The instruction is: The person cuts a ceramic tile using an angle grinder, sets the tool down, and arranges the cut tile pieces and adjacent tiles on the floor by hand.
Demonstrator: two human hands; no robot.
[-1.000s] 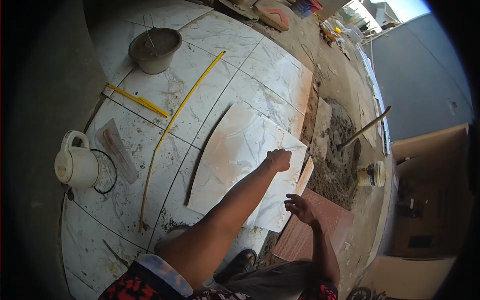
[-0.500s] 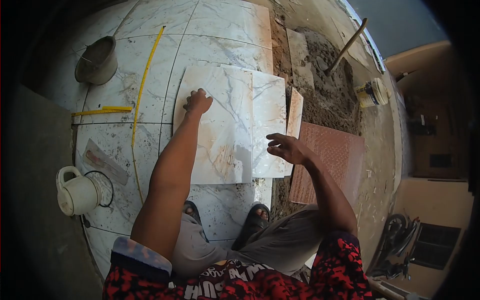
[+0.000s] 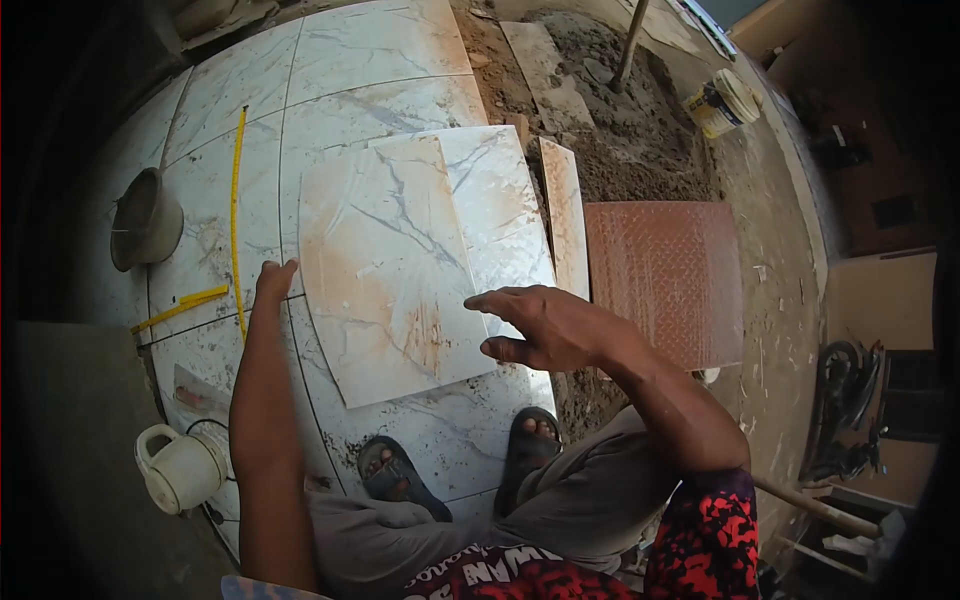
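A large white marble-patterned tile (image 3: 385,270) with brown smears lies over a second similar tile (image 3: 495,200), which shows along its right and upper edges. My left hand (image 3: 274,281) is down at the top tile's left edge, its fingers bent and partly hidden; whether it grips the edge I cannot tell. Above the right edge of the top tile hovers my right hand (image 3: 545,325), thumb and fingers apart, holding nothing. A narrow tile strip (image 3: 565,215) lies to the right of the two tiles.
A yellow folding ruler (image 3: 238,200), a dark bucket (image 3: 148,222) and a white jug-like container (image 3: 183,470) are at left. On the right are a reddish textured tile (image 3: 660,285), grey mortar (image 3: 640,130) with a wooden handle (image 3: 630,45), and a labelled pail (image 3: 720,103).
My left hand has moved from the top tile's surface to its left edge. My right hand has come nearer the camera, over the tile's right edge. The view has turned slightly.
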